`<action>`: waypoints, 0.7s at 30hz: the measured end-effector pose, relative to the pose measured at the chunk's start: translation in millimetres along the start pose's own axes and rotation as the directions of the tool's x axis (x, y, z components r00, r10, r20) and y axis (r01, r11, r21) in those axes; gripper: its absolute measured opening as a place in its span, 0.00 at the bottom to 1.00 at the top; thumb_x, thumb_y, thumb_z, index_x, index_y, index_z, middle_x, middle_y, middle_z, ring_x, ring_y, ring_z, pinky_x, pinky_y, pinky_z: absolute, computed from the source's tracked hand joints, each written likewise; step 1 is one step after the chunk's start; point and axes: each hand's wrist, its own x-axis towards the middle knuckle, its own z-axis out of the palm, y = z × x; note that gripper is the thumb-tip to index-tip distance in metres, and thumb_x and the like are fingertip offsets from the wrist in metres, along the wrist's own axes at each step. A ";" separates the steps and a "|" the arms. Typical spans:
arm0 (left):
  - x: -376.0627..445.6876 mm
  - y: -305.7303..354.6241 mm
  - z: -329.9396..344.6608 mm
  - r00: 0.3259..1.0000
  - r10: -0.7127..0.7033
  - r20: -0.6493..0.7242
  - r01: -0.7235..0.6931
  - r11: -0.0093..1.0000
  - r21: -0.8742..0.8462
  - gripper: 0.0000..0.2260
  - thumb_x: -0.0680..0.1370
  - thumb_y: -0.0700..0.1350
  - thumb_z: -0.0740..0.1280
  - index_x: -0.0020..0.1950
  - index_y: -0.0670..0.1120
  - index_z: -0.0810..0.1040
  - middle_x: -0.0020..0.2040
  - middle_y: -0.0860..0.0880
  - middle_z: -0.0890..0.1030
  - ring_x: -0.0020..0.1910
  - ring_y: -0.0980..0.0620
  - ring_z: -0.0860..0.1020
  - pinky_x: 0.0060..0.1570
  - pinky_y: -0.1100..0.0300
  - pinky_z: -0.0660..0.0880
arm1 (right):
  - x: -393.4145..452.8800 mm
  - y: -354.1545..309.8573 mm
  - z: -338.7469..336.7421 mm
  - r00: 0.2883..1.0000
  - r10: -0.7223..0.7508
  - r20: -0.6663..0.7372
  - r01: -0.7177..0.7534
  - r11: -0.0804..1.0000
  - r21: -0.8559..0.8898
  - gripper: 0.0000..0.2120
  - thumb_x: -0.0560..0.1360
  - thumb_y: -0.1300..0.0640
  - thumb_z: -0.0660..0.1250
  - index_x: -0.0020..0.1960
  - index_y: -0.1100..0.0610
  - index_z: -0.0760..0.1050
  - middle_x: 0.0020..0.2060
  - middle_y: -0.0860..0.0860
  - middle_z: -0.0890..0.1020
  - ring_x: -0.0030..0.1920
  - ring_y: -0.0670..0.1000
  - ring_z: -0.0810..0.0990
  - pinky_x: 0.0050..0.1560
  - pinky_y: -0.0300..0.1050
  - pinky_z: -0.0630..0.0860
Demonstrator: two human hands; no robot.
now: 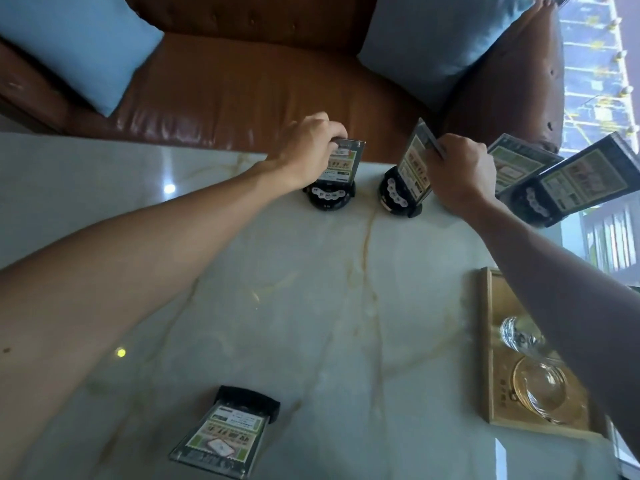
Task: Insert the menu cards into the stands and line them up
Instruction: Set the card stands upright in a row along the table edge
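Several black menu stands with green-and-white menu cards stand along the far edge of the marble table [311, 306]. My left hand [308, 147] grips the top of the card in the left stand [329, 197]. My right hand [457, 171] holds the top edge of the card in the second stand [398, 199], which is turned sideways. Two more stands, one [516, 164] behind the other [575, 187], tilt at the far right. Another stand with its card [228, 431] lies near the front edge, facing away from me.
A wooden tray [491, 341] with a glass [519, 334] and a clear saucer [540, 386] sits at the right under my right forearm. Beyond the table is a brown leather sofa [242, 88] with two blue cushions.
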 end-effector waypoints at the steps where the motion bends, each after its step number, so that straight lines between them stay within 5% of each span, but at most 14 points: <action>1: 0.5 0.0 1.2 1.000 -0.005 0.003 0.005 1.000 -0.001 0.10 0.78 0.40 0.65 0.57 0.49 0.82 0.51 0.45 0.80 0.50 0.42 0.80 0.51 0.47 0.77 | 0.0 1.6 -0.3 1.000 -0.010 0.006 0.010 1.000 -0.010 0.14 0.76 0.50 0.59 0.47 0.60 0.77 0.42 0.60 0.82 0.39 0.64 0.76 0.38 0.50 0.72; 6: 3.8 1.9 0.1 0.998 -0.031 0.045 0.034 0.997 -0.062 0.11 0.78 0.42 0.66 0.58 0.49 0.82 0.53 0.45 0.80 0.53 0.44 0.79 0.55 0.49 0.76 | -0.7 10.1 -2.1 0.995 0.007 0.095 0.000 0.997 -0.082 0.11 0.76 0.51 0.59 0.50 0.56 0.75 0.45 0.60 0.82 0.42 0.65 0.78 0.39 0.51 0.72; 9: -3.4 -0.4 -8.7 0.997 -0.067 0.037 0.071 0.991 -0.118 0.16 0.78 0.42 0.67 0.66 0.45 0.78 0.60 0.44 0.78 0.59 0.46 0.77 0.58 0.63 0.69 | -5.8 9.8 -3.9 0.986 0.052 0.158 -0.040 0.996 -0.081 0.11 0.77 0.50 0.61 0.54 0.57 0.72 0.49 0.60 0.81 0.45 0.64 0.79 0.40 0.52 0.72; 12: -32.2 -10.6 -27.2 0.996 -0.085 0.010 0.086 0.981 -0.171 0.18 0.78 0.42 0.68 0.68 0.43 0.75 0.63 0.44 0.77 0.60 0.48 0.76 0.56 0.69 0.65 | -25.5 1.6 -11.3 0.999 0.029 0.032 -0.026 0.997 -0.075 0.19 0.76 0.52 0.63 0.64 0.59 0.69 0.58 0.62 0.77 0.57 0.64 0.75 0.51 0.58 0.73; 14: -65.3 -22.2 -38.8 0.996 -0.088 0.019 0.090 0.978 -0.188 0.17 0.77 0.43 0.69 0.66 0.46 0.77 0.61 0.46 0.78 0.58 0.49 0.77 0.58 0.63 0.71 | -50.5 -8.7 -16.2 0.997 -0.027 -0.074 0.023 0.998 -0.060 0.22 0.75 0.53 0.64 0.66 0.60 0.68 0.60 0.62 0.73 0.60 0.64 0.72 0.55 0.61 0.73; 18: -157.0 -50.6 -41.1 0.957 -0.120 0.263 0.192 0.944 -0.268 0.16 0.75 0.40 0.71 0.62 0.47 0.80 0.57 0.49 0.83 0.55 0.53 0.80 0.57 0.60 0.75 | -126.4 -32.3 2.2 0.972 -0.220 0.085 0.207 0.969 0.134 0.24 0.75 0.55 0.69 0.68 0.60 0.68 0.62 0.61 0.73 0.58 0.62 0.75 0.54 0.60 0.77; 21: -225.5 -65.0 -32.2 0.892 -0.137 0.432 0.274 0.921 -0.275 0.17 0.73 0.38 0.72 0.61 0.49 0.81 0.55 0.50 0.84 0.52 0.53 0.81 0.55 0.59 0.77 | -190.5 -45.1 28.8 0.877 -0.416 0.242 0.357 0.899 0.254 0.26 0.74 0.57 0.73 0.69 0.60 0.69 0.60 0.60 0.75 0.53 0.59 0.80 0.50 0.60 0.80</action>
